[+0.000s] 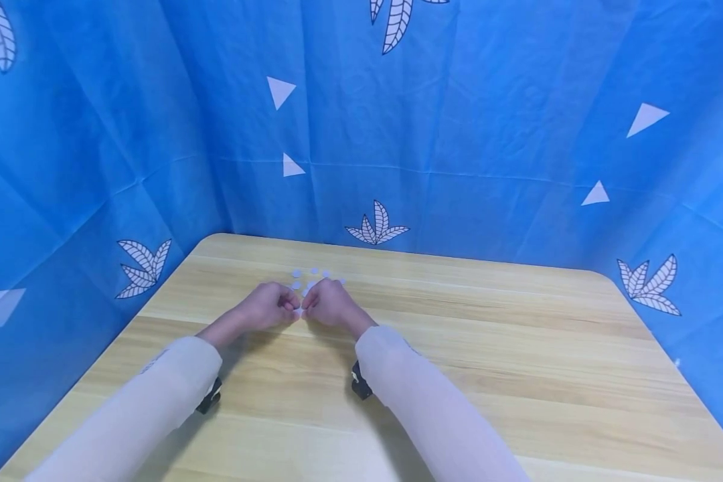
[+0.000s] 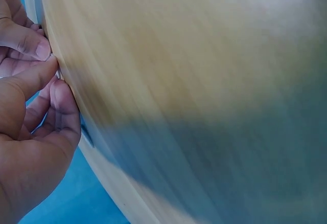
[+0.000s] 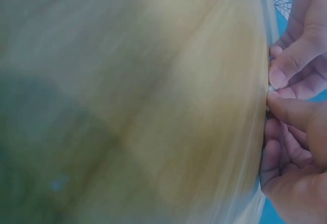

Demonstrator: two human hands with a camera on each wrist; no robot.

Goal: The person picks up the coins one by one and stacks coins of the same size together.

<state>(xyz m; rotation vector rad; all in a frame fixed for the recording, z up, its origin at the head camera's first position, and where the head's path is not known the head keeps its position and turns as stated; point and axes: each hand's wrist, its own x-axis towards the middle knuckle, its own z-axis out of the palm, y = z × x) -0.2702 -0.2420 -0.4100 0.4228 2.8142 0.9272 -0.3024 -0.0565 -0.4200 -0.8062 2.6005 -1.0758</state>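
Note:
Both hands meet low over the wooden table, fingertips almost touching. In the head view, the left hand (image 1: pixel 268 306) pinches one side of a small white piece (image 1: pixel 300 312). From the other side, thumb and curled fingers of the right hand (image 1: pixel 333 305) pinch the same piece. Only a sliver of it shows between the thumbs in the wrist views, so its full shape is hidden. Just beyond the hands lie several small, flat, pale round discs (image 1: pixel 296 273), some partly covered by the right hand.
The light wood-grain table (image 1: pixel 488 375) stretches far to the right of the hands. Blue curtains (image 1: pixel 458 120) with white leaves and triangles hang along its back and sides. Dark wrist devices (image 1: pixel 360 383) sit under the pale sleeves, close above the tabletop.

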